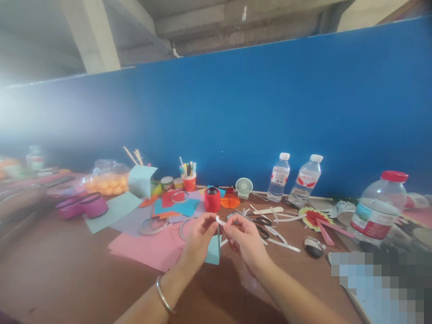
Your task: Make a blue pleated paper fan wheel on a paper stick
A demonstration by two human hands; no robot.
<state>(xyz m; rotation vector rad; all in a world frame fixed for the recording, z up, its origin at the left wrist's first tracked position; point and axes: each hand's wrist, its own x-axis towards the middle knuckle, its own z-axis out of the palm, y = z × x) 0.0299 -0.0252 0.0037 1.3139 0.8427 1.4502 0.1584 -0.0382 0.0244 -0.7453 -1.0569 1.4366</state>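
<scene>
My left hand (pixel 198 238) and my right hand (pixel 245 239) meet over the brown table (pixel 67 274), fingers pinched together on a small white paper strip (pixel 220 221). A folded light blue paper piece (pixel 213 250) hangs below the strip between the two hands. A metal bangle (pixel 164 294) circles my left wrist. A pink paper sheet (pixel 148 249) lies just left of my left hand. Scissors (pixel 261 225) and several white paper strips (pixel 283 244) lie just beyond my right hand.
A red thread spool (pixel 212 199), tape rings (pixel 153 225), coloured sheets, a cup of pens (pixel 189 179), a small fan (pixel 243 186), two water bottles (pixel 278 177) and a big bottle (pixel 378 209) crowd the back. A blue partition (pixel 270 103) stands behind the table.
</scene>
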